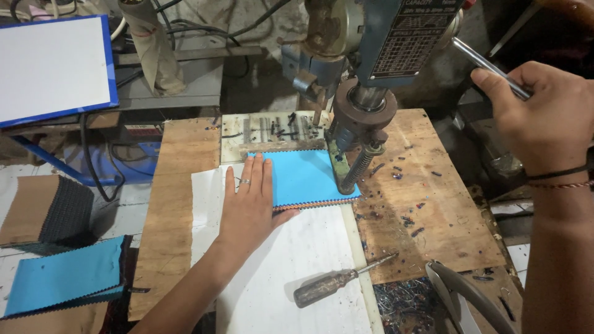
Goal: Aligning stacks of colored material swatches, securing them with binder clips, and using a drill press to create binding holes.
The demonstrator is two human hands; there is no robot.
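Observation:
My left hand [249,201] lies flat, fingers together, pressing the left edge of a stack of blue fabric swatches [306,176] with pinked edges. The stack sits on a white board [291,272] under the head of a drill press [362,105]. The press's lower part [348,167] touches the stack's right side. My right hand [544,114] is closed around the metal feed lever [486,62] at the upper right.
A screwdriver [337,283] lies on the white board near the front. The wooden table [433,210] is strewn with small fabric scraps. More swatch stacks [62,275] lie at the left. A white panel with blue rim [52,68] stands at the back left. A metal tool [464,291] rests at the front right.

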